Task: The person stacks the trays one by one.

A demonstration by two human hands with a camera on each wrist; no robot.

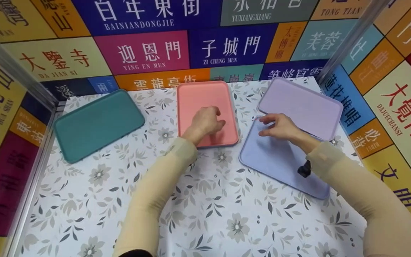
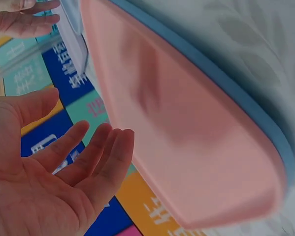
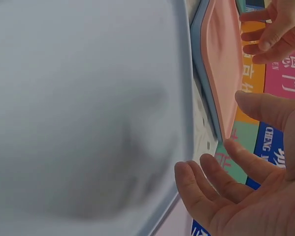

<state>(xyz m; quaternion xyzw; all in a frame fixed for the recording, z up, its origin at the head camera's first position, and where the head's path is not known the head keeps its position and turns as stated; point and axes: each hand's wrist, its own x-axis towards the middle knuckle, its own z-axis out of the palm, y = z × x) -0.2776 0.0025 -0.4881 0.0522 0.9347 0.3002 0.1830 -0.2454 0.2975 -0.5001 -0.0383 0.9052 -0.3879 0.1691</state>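
My left hand (image 1: 206, 120) hovers over the pink tray (image 1: 209, 96), its fingers loosely bent and nothing in them. In the left wrist view a blue edge (image 2: 226, 73) shows beneath the pink tray (image 2: 196, 128), like a second tray stacked below. Over the far left corner of the light blue tray (image 1: 280, 160) is my right hand (image 1: 280, 126), thumb and fingers apart, also bare. The right wrist view shows this hand (image 3: 255, 167) beside the rim of the light blue tray (image 3: 88, 98), its blurred shadow falling on the surface.
A green tray (image 1: 98, 125) lies angled at the left. Behind the light blue tray, a lilac tray (image 1: 305, 107) sits close to it at the back right. The table (image 1: 205, 200) has a floral cover. Panels with large lettering (image 1: 141, 50) stand behind and on both sides.
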